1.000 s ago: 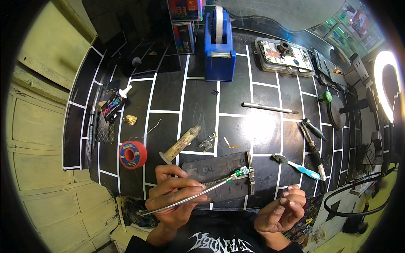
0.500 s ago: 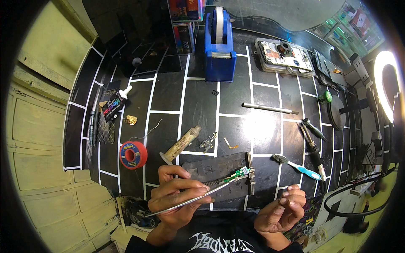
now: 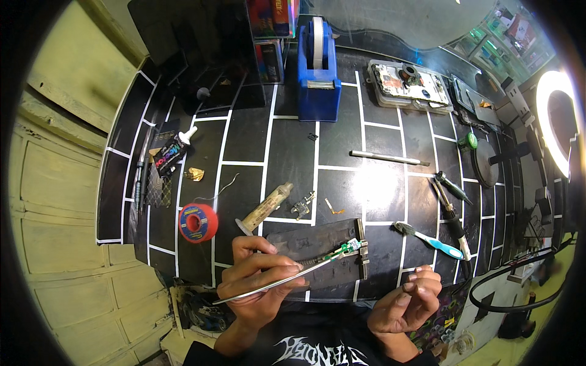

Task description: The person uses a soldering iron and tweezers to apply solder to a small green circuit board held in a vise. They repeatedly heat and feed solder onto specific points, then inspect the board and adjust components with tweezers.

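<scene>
My left hand (image 3: 259, 283) grips long metal tweezers (image 3: 287, 277) that slant up to the right. Their tips touch a small green circuit board (image 3: 347, 248) clamped in a dark holder (image 3: 326, 256) at the near edge of the black mat. My right hand (image 3: 406, 302) hovers low at the right, fingers curled inward, and I see nothing in it. It is apart from the holder.
On the black mat with white lines (image 3: 293, 152) lie a syringe (image 3: 264, 208), a red solder-wick spool (image 3: 198, 222), a blue-handled brush (image 3: 428, 239), a metal rod (image 3: 388, 158), screwdrivers (image 3: 452, 207) and a glue tube (image 3: 174, 152). A blue tape dispenser (image 3: 317, 67) and an opened phone (image 3: 409, 85) stand at the back.
My left hand has shifted the tweezers slightly, keeping their tips on the small board. My right hand has stayed near the table edge.
</scene>
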A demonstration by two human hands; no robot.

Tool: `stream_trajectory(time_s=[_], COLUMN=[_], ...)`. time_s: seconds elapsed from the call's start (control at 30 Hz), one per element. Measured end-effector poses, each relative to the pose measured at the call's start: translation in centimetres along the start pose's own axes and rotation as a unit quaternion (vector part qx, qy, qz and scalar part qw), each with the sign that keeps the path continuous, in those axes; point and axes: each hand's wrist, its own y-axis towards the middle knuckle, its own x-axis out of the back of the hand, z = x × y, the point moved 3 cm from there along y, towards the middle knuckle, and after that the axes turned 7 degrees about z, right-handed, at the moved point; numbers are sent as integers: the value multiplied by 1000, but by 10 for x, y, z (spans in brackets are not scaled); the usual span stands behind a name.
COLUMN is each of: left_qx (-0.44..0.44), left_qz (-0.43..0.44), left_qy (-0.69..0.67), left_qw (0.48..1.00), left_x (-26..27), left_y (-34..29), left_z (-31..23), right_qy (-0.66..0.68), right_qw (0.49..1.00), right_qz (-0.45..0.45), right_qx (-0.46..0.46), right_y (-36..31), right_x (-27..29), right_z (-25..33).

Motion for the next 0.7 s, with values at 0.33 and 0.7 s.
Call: stream_trajectory(time_s=[0.33, 0.7], left_qx=[-18, -32], left_qz=[-10, -54], left_qy=[-12, 13], left_qw=[1000, 998], left_x=[11, 28], left_y=[-18, -40], left_z=[-42, -115], right_qy=[32, 56], right_qw=[999, 996], right_qz=[-16, -68], right_qx=[12, -1], right_y=[1, 2], right_x=[25, 64], right_z=[39, 97])
